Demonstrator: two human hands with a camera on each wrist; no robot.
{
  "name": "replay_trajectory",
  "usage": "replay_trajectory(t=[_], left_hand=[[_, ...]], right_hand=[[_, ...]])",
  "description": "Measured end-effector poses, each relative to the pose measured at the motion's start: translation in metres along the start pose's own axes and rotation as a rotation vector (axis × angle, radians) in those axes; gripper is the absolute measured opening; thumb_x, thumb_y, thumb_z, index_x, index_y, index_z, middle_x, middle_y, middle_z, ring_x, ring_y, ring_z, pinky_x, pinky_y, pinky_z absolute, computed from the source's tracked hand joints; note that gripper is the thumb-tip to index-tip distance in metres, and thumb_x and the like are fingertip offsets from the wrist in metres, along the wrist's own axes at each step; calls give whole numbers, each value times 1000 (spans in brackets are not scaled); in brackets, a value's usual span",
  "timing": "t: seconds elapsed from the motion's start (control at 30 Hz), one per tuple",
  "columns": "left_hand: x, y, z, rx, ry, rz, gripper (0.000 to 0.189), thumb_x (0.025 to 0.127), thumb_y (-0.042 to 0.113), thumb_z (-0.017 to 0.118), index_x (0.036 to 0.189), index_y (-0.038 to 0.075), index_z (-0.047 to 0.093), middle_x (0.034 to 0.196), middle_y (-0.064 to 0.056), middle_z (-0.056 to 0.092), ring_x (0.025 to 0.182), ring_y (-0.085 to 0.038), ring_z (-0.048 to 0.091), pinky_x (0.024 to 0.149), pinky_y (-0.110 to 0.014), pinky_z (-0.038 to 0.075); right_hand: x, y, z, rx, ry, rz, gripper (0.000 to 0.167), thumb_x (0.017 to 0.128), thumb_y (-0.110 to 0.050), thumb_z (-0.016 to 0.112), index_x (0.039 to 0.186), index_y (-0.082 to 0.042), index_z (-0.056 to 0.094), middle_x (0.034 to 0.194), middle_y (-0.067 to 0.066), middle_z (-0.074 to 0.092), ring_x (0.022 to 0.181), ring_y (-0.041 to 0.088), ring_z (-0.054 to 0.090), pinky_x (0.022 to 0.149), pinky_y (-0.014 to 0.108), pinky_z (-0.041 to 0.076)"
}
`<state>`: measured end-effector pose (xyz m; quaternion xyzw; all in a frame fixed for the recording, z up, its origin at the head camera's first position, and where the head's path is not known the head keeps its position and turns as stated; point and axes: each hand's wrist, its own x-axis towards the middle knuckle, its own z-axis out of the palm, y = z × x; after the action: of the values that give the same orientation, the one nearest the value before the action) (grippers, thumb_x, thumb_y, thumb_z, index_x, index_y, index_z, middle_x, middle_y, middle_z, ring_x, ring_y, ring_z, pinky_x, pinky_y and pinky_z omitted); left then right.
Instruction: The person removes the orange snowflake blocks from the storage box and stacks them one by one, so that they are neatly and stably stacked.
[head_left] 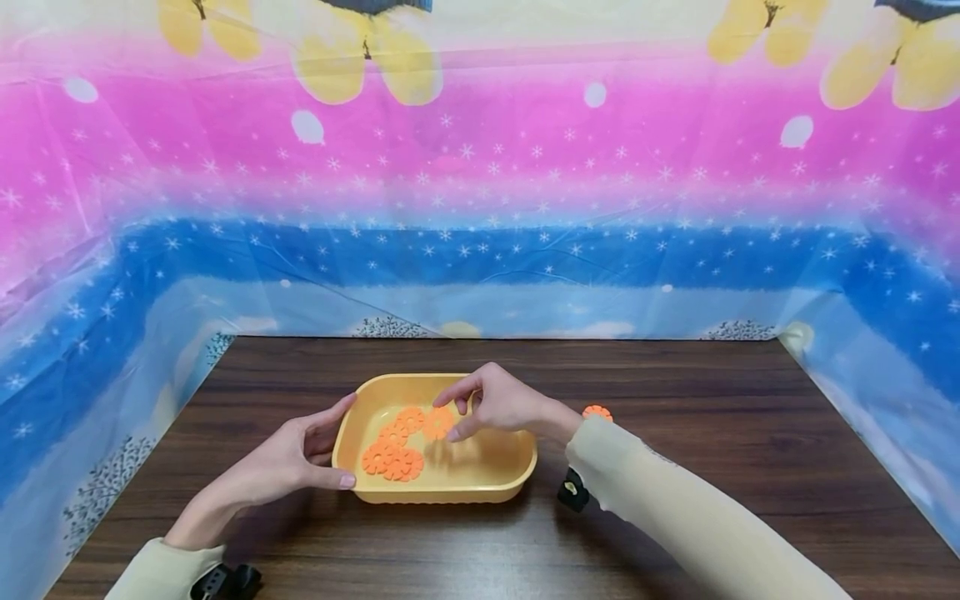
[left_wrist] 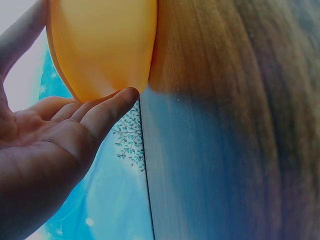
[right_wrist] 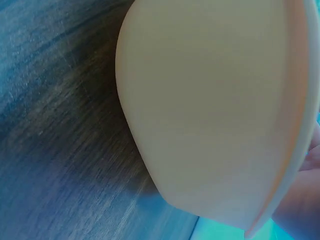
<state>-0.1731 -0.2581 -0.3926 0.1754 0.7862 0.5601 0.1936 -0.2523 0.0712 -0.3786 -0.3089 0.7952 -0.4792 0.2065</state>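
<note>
A yellow plastic basin (head_left: pixel 480 475) stands on the table with several orange notched plastic discs (head_left: pixel 403 463) in its left half. My left hand (head_left: pixel 288 458) grips the basin's left end, thumb at the near corner and fingers toward the far one. The left wrist view shows the fingers of that hand (left_wrist: pixel 65 130) against the basin's wall (left_wrist: pixel 105 55). Over the basin's middle, my right hand (head_left: pixel 498 404) pinches one orange notched disc (head_left: pixel 437 423) by its edges between thumb and forefinger. In the right wrist view, the basin's outer wall (right_wrist: pixel 205 110) covers the fingers' work.
Another orange disc (head_left: pixel 597 412) lies on the table behind the right sleeve, partly hidden by it. The dark wood table (head_left: pixel 675 383) is bordered by a printed curtain (head_left: pixel 480 258) at the back and both sides.
</note>
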Motion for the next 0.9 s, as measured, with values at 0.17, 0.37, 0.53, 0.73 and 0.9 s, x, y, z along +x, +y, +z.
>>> replay_trajectory(t=[0.17,0.37,0.53,0.73,0.9], left_hand=[[0,-1,0,-8,-4,1,111,87,8,84,167,4,8,168,-31,16,147,-49,33,107,-34,51],[0,-1,0,-17,-2,-3,110,87,8,84,167,4,9,169,-30,15,148,-49,32,107,-34,51],[0,-1,0,-13,1,-3,110,87,8,85,167,5,9,168,-31,16,148,-49,33,106,-34,52],[0,-1,0,-13,8,-2,111,86,8,85,167,5,10,167,-32,19,147,-49,35,105,-34,53],[0,-1,1,-3,8,-5,111,86,9,85,167,5,10,167,-31,18,147,-49,34,106,-35,52]], right_hand=[[-6,-2,-2,30,16,4,43,81,-8,91,122,-7,78,80,3,57,56,15,36,53,24,32],[-12,-1,-7,59,30,12,43,79,-8,91,121,-11,79,80,4,56,56,16,34,54,24,31],[-20,-3,-13,78,38,11,44,80,-7,91,122,-10,78,76,2,50,60,17,33,60,25,37],[-30,-4,-24,42,64,13,46,80,-7,91,124,-10,78,76,1,51,59,15,33,60,25,35],[-40,2,-35,-2,88,1,44,81,-11,90,124,-11,78,76,3,52,60,15,36,58,24,35]])
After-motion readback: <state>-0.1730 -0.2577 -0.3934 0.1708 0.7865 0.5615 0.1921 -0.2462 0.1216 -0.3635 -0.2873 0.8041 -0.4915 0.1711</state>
